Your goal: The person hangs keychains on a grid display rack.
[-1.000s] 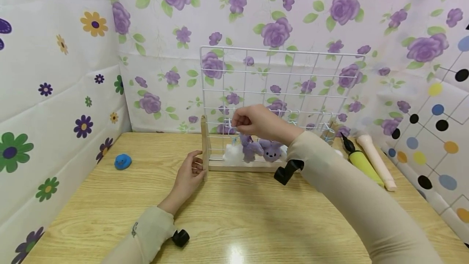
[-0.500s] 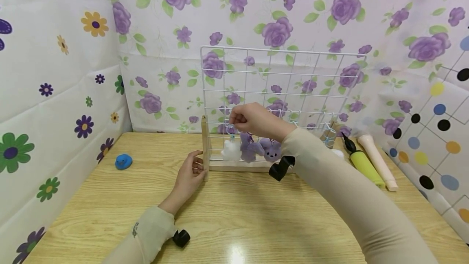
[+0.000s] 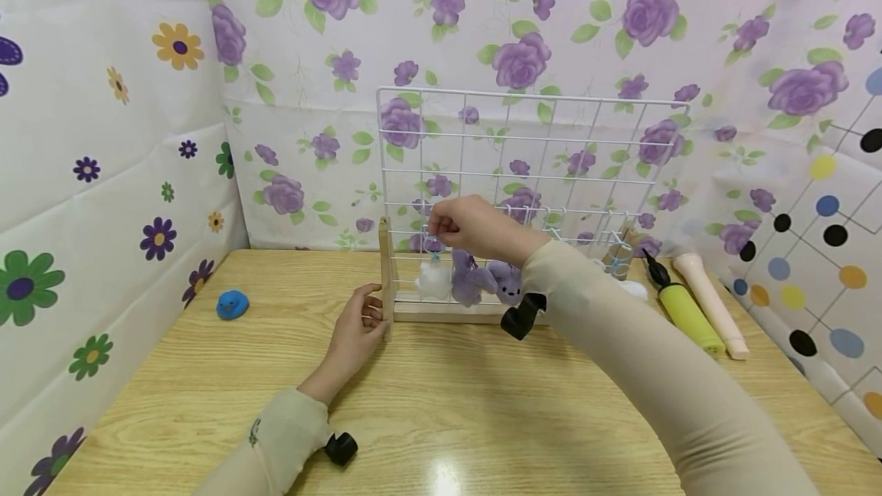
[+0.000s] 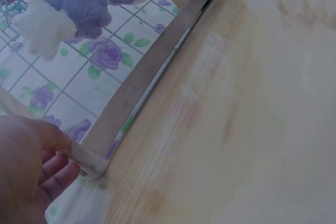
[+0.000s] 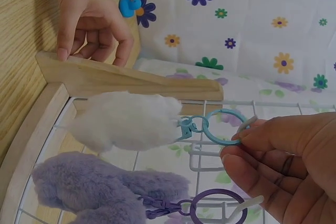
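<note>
My right hand (image 3: pixel 478 228) pinches a light-blue key ring (image 5: pixel 206 129) between thumb and fingers. From that ring hangs a fluffy white plush charm (image 5: pixel 123 121), in front of the white wire grid (image 3: pixel 482 133). A hook's white tip shows at the ring, close to my fingertips; whether it bears the ring's weight I cannot tell. Beside it, a purple plush keychain (image 5: pixel 79 179) hangs by its ring from another hook. My left hand (image 3: pixel 354 331) grips the wooden upright (image 3: pixel 386 274) at the rack's left end, thumb and fingers on either side.
More charms hang along the grid, including a purple bear face (image 3: pixel 508 282), partly behind my right arm. A blue toy duck (image 3: pixel 232 304) sits at the left. A yellow-green pump (image 3: pixel 689 316) and a pale pink tube (image 3: pixel 710 305) lie on the right of the table (image 3: pixel 441 404).
My right hand has shifted slightly left, and the light-blue ring now shows below its fingers. The white charm has moved a little left too. My left hand stays in place.
</note>
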`<state>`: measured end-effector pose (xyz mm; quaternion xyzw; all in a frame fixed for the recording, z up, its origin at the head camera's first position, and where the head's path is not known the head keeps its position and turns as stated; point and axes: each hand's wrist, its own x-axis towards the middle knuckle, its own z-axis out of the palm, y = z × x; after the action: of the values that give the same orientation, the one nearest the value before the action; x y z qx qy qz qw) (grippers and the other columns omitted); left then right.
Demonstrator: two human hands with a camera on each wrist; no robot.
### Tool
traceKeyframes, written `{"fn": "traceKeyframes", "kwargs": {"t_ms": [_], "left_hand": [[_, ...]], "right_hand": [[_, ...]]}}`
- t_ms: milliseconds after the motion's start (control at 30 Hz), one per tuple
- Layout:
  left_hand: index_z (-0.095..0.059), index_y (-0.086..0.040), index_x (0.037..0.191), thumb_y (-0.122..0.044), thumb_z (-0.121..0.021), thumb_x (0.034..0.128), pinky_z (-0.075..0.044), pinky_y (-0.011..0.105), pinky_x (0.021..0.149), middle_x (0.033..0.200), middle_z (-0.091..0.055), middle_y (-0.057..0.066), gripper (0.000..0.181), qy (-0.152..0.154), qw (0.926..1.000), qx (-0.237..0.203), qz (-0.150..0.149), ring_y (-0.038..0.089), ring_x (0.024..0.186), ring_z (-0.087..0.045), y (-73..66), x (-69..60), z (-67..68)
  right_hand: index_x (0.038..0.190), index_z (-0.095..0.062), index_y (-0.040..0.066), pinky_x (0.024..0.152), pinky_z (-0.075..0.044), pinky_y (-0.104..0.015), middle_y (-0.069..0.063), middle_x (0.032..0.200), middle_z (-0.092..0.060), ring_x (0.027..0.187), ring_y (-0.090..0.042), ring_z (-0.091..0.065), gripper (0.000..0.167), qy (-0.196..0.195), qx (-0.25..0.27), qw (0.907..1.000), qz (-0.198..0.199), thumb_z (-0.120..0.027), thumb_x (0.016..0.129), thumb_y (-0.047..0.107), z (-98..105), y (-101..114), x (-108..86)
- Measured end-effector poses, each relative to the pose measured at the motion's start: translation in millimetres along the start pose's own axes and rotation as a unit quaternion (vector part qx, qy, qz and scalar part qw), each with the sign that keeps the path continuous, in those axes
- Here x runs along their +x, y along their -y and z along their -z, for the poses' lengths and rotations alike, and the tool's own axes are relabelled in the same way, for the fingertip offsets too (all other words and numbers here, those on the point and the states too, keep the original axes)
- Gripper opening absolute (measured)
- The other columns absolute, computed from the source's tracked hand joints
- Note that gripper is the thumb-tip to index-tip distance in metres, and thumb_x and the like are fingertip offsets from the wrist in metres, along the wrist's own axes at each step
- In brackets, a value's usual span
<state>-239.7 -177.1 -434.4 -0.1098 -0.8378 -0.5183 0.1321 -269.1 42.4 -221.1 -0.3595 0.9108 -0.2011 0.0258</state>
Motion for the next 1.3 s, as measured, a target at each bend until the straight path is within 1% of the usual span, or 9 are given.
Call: {"fn": "traceKeyframes", "kwargs": {"t_ms": [133,300,567,767,900,1033,1133,1200,1300], "left_hand": [[-0.042,-0.003,0.135,0.009,-0.066,0.0823,-0.053,0.022,0.075,0.109,-0.058,0.019,0.059,0.003,1.0,-0.001,0.003,0.024,0.09,-0.058,-0.8,0.1,0.6],[-0.042,-0.003,0.135,0.008,-0.067,0.0825,-0.054,0.026,0.076,0.109,-0.059,0.019,0.059,0.0,1.0,0.006,0.001,0.025,0.09,-0.059,-1.8,-0.6,0.5],[-0.042,-0.003,0.135,0.009,-0.067,0.0823,-0.053,0.024,0.076,0.108,-0.058,0.018,0.059,-0.003,0.9999,0.012,-0.004,0.024,0.09,-0.059,-2.3,-0.7,0.6],[-0.042,-0.002,0.135,0.009,-0.067,0.082,-0.054,0.025,0.075,0.108,-0.058,0.019,0.06,-0.004,0.9999,0.009,-0.008,0.025,0.089,-0.059,-3.0,-1.1,0.6],[-0.042,-0.004,0.135,0.008,-0.068,0.0821,-0.054,0.026,0.075,0.108,-0.058,0.018,0.059,-0.011,0.9998,0.01,-0.013,0.025,0.089,-0.059,-4.3,-2.0,0.4],[-0.043,-0.005,0.134,0.007,-0.067,0.0828,-0.054,0.027,0.077,0.108,-0.058,0.018,0.058,-0.021,0.9995,0.01,-0.023,0.025,0.09,-0.06,-5.1,-2.5,1.5],[-0.043,-0.004,0.135,0.007,-0.067,0.0836,-0.055,0.031,0.078,0.109,-0.058,0.017,0.057,-0.037,0.9985,0.014,-0.037,0.025,0.09,-0.059,-6.5,-2.4,3.4],[-0.043,-0.004,0.134,0.007,-0.066,0.0837,-0.055,0.036,0.078,0.11,-0.057,0.018,0.056,-0.053,0.997,0.021,-0.053,0.025,0.09,-0.059,-8.6,-2.3,4.7],[-0.044,-0.001,0.132,0.006,-0.068,0.0827,-0.055,0.041,0.076,0.11,-0.056,0.021,0.055,-0.082,0.9915,0.043,-0.092,0.027,0.09,-0.058,-13.1,-1.9,6.3]], "right_hand": [[0.097,-0.066,0.005,0.071,-0.05,-0.025,-0.012,0.094,-0.07,0.078,-0.016,-0.06,0.016,-0.002,-0.006,1.0,0.003,-0.052,0.093,0.0,0,0,1.2],[0.097,-0.067,0.005,0.071,-0.05,-0.025,-0.008,0.092,-0.069,0.078,-0.015,-0.06,0.018,-0.005,-0.012,0.9999,0.009,-0.051,0.093,-0.001,-1,0,2.0],[0.1,-0.067,0.006,0.076,-0.054,-0.027,-0.006,0.096,-0.07,0.086,-0.017,-0.064,0.017,-0.015,-0.02,0.9996,0.011,-0.052,0.093,0.001,1,0,0.9],[0.111,-0.065,0.004,0.078,-0.054,-0.029,-0.007,0.097,-0.068,0.089,-0.018,-0.064,0.02,-0.04,0.003,0.9992,0.008,-0.054,0.094,0.004,4,1,-5.6],[0.116,-0.063,0.005,0.079,-0.054,-0.029,-0.006,0.097,-0.067,0.091,-0.017,-0.063,0.021,-0.062,0.01,0.998,0.01,-0.056,0.096,0.009,7,0,-12.4],[0.114,-0.063,0.007,0.079,-0.054,-0.03,-0.004,0.097,-0.066,0.09,-0.016,-0.062,0.02,-0.083,0.016,0.9962,0.019,-0.056,0.096,0.012,8,0,-20.3],[0.115,-0.063,0.008,0.081,-0.053,-0.031,-0.004,0.098,-0.066,0.091,-0.016,-0.061,0.021,-0.091,0.022,0.9953,0.025,-0.056,0.097,0.015,9,-1,-27.9],[0.116,-0.062,0.008,0.084,-0.053,-0.033,-0.004,0.101,-0.066,0.093,-0.016,-0.061,0.022,-0.094,0.025,0.9949,0.029,-0.056,0.097,0.016,10,-2,-33.3],[0.119,-0.062,0.006,0.09,-0.052,-0.036,-0.006,0.11,-0.066,0.099,-0.018,-0.06,0.025,-0.098,0.025,0.9942,0.037,-0.056,0.097,0.017,11,-5,-42.9]]}}
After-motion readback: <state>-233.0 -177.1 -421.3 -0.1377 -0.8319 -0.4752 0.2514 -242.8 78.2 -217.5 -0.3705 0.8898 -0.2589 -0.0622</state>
